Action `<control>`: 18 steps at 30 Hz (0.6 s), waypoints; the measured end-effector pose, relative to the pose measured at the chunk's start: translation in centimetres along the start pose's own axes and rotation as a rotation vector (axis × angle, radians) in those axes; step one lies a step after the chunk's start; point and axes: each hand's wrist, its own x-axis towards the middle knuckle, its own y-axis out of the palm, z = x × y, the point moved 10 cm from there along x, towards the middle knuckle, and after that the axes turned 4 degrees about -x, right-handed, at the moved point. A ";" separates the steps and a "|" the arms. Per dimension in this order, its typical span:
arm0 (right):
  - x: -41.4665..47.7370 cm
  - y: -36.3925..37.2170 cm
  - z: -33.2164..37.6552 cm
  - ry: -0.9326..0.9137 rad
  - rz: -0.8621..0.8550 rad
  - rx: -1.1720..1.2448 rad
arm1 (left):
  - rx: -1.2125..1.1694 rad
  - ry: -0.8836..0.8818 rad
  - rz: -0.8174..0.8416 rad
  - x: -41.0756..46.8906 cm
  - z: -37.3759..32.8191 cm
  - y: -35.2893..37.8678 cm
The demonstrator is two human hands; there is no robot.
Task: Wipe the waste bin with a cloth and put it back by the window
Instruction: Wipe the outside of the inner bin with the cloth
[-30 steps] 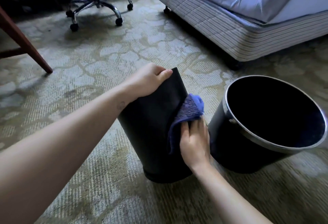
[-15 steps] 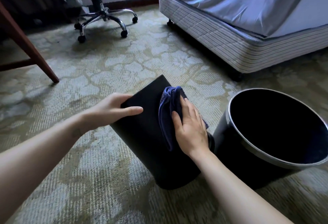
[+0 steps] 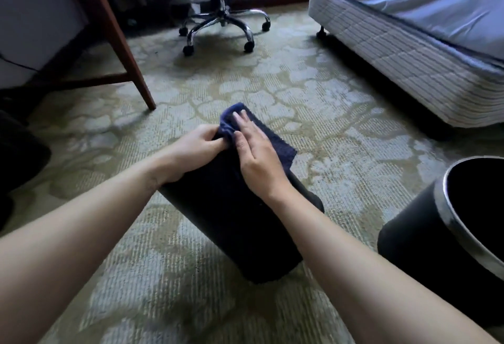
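A black waste bin (image 3: 234, 223) leans tilted on the patterned carpet, its closed end turned away from me. A dark blue cloth (image 3: 275, 144) is draped over that far end. My right hand (image 3: 256, 152) lies flat on the cloth with straight fingers, pressing it against the bin. My left hand (image 3: 195, 150) grips the bin's far left edge with curled fingers, fingertips against the cloth's fold.
A second, wider black bin with a metal rim (image 3: 447, 207) stands open at the right. A bed (image 3: 395, 51) fills the back right. An office chair (image 3: 221, 24) on castors is at the back, and a wooden desk leg (image 3: 120, 43) at the left.
My right hand has slid the cloth up to the bin's far end. My left hand shifted up beside the cloth. The bin leans lower and the view has tilted up.
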 end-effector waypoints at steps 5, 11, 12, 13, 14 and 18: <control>-1.2 -1.8 -2.6 0.031 -0.147 -0.192 | -0.070 -0.049 -0.012 0.2 -1.0 1.5; -8.1 -4.2 -12.4 0.516 -0.053 -0.397 | -0.039 -0.059 -0.005 0.3 -0.3 1.0; -9.4 -4.7 -14.2 0.590 -0.029 -0.417 | -0.034 -0.053 0.004 0.4 -0.4 1.1; -10.4 -5.2 -15.9 0.670 -0.012 -0.409 | -0.019 -0.043 0.004 0.5 -0.6 1.3; -11.2 -5.5 -17.2 0.745 -0.002 -0.372 | -0.001 -0.029 -0.002 0.6 -0.9 1.4; -11.9 -5.3 -17.4 0.777 -0.061 -0.190 | 0.052 -0.020 0.021 1.1 -1.3 2.1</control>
